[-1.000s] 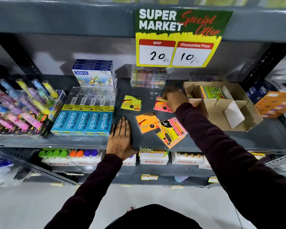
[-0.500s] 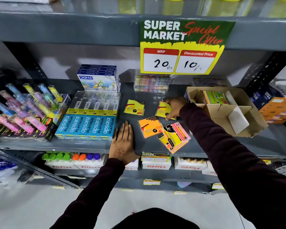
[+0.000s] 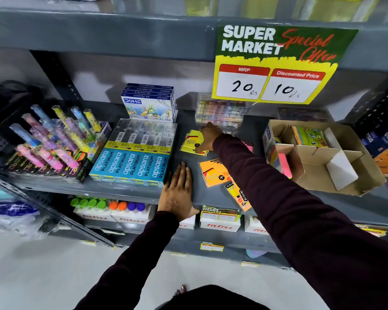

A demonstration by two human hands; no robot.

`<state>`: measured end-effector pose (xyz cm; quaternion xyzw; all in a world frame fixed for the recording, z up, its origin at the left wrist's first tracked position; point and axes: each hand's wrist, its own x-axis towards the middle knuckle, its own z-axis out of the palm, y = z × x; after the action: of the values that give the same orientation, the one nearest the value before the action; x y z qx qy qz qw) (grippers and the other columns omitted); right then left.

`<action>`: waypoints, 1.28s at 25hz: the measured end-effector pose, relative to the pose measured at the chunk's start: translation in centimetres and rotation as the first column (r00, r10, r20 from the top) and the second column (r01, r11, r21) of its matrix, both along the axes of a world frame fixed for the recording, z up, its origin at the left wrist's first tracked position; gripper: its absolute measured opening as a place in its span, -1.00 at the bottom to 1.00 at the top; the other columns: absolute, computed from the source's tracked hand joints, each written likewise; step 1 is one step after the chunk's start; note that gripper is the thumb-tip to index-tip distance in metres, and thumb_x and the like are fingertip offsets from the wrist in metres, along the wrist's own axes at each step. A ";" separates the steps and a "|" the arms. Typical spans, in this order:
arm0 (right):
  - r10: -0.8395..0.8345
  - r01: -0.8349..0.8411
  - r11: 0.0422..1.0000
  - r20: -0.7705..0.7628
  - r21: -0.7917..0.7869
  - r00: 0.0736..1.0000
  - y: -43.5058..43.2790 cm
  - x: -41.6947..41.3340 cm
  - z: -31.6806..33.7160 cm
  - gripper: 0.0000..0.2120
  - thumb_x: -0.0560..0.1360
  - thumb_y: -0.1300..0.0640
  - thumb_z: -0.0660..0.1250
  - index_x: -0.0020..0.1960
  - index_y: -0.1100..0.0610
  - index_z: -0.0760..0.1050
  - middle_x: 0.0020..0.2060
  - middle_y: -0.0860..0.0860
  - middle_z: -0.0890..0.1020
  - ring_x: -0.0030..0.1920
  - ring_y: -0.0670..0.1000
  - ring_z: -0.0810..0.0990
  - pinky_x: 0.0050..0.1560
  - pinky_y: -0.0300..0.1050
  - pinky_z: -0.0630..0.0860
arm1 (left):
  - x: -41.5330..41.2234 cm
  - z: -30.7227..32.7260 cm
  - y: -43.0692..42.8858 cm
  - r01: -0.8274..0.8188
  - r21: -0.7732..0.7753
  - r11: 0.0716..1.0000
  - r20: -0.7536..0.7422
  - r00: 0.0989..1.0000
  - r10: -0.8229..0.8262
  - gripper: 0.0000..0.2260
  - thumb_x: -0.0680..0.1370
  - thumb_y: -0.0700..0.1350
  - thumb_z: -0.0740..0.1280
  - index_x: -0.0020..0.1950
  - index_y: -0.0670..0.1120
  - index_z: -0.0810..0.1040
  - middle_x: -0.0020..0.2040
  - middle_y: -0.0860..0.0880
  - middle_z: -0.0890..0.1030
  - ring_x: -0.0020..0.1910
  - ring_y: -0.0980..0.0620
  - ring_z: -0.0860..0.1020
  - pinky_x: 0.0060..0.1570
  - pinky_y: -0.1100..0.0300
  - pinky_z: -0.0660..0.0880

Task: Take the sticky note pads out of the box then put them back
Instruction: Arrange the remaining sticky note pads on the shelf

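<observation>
Where the shelf (image 3: 211,195) ends on the right, we see an open cardboard box (image 3: 354,175) with dividers; one green pad (image 3: 309,136) lies in its back compartment, and the front compartments look bare. Out on the shelf we count four pads: a yellow pad (image 3: 192,143), an orange pad (image 3: 213,173), a pink pad (image 3: 249,145) mostly hidden behind the sleeve (image 3: 278,198), and a yellow-and-pink packet (image 3: 236,194) partly covered. Our right hand (image 3: 207,136) rests on the yellow pad, thumb at its front edge; whether it grips, we cannot tell. Our left hand (image 3: 177,193) lies flat, fingers together, holding nothing.
</observation>
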<state>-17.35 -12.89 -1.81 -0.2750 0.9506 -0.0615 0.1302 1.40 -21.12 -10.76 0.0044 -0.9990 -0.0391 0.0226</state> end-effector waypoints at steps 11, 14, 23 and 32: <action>0.069 -0.070 0.997 0.047 0.019 0.997 -0.8 -0.8 -0.6 -0.11 0.26 -0.10 0.55 0.41 0.26 0.26 0.35 0.25 0.38 0.33 0.26 0.41 0.31 0.06 0.44 | -0.1 -0.1 -0.1 -0.002 -0.024 1.000 0.019 1.000 0.002 0.04 0.30 0.36 0.30 0.47 -0.28 -0.06 0.53 -0.27 0.02 0.52 -0.17 0.01 0.48 -0.09 -0.02; 0.064 -0.065 0.998 0.051 0.018 0.997 -0.1 -0.5 0.4 -0.08 0.26 -0.13 0.54 0.43 0.25 0.23 0.36 0.24 0.39 0.33 0.25 0.41 0.30 0.05 0.44 | 0.0 0.1 0.0 -0.007 -0.004 1.000 0.014 1.000 0.007 0.04 0.29 0.33 0.33 0.47 -0.28 -0.05 0.53 -0.27 0.03 0.52 -0.16 0.01 0.48 -0.09 -0.02; -0.113 0.077 0.937 0.086 0.341 0.990 11.1 7.6 3.4 -0.37 0.27 -0.28 0.46 0.03 0.24 0.52 -0.17 0.09 0.51 -0.18 0.10 0.46 -0.19 -0.17 0.33 | 0.1 0.3 0.0 0.003 0.060 0.998 0.005 1.000 -0.003 0.08 0.22 0.24 0.43 0.47 -0.28 -0.04 0.53 -0.27 0.03 0.52 -0.18 0.03 0.49 -0.11 0.01; -0.262 0.257 0.949 0.004 0.185 0.965 12.9 9.6 0.6 -0.47 0.24 -0.19 0.49 -0.10 0.22 0.45 -0.08 0.15 0.59 0.03 0.15 0.58 -0.06 -0.10 0.43 | 0.3 0.7 0.1 0.016 0.043 0.999 -0.022 1.000 -0.015 0.06 0.22 0.23 0.44 0.46 -0.29 -0.01 0.52 -0.29 0.06 0.51 -0.20 0.03 0.48 -0.12 -0.03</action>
<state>-7.79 0.05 -1.17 -0.1337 0.9782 0.0055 0.1591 1.74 -21.04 -10.08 -0.0035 -0.9976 -0.0611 0.0331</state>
